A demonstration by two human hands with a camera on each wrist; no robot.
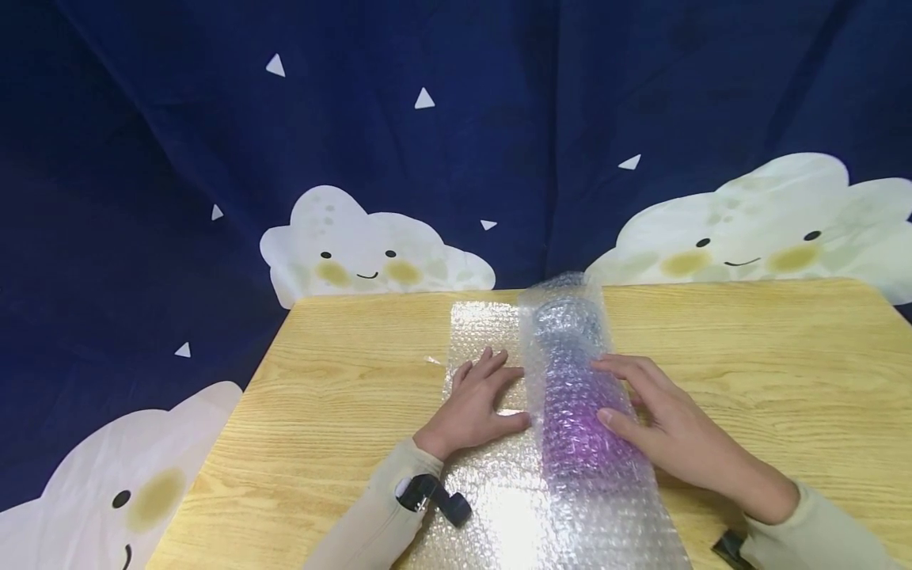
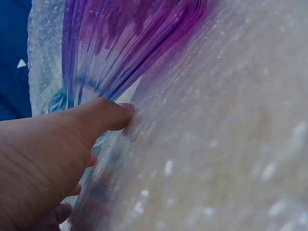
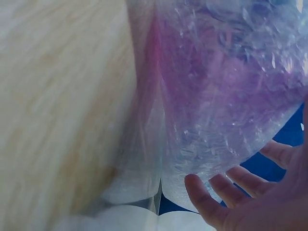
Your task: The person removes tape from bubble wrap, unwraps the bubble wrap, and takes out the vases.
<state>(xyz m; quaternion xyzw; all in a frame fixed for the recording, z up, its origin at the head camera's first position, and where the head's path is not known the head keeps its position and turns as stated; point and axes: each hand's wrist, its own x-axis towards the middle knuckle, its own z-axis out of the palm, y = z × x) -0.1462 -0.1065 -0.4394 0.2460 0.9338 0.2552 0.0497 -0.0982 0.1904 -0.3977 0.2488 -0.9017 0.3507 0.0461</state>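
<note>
A ribbed, see-through vase [image 2: 115, 48], purple blending into blue, lies on its side on a sheet of bubble wrap [image 1: 492, 507]. A layer of the wrap covers it in the head view, its colours showing through. My left hand [image 1: 473, 412] rests on the flat wrap left of the vase, fingers spread, thumb at the edge of the covering layer. Against the right side of the covered vase, my right hand [image 1: 670, 427] lays its fingertips and thumb on the wrap. In the right wrist view, the fingers [image 3: 204, 197] are loosely bent beside the wrap.
Beneath everything is a wood-grain table [image 1: 335, 372]. The wrap runs from near its back edge toward me. A small white scrap [image 1: 432, 360] lies left of the wrap. Behind the table hangs a dark blue curtain [image 1: 456, 158] with clouds and triangles.
</note>
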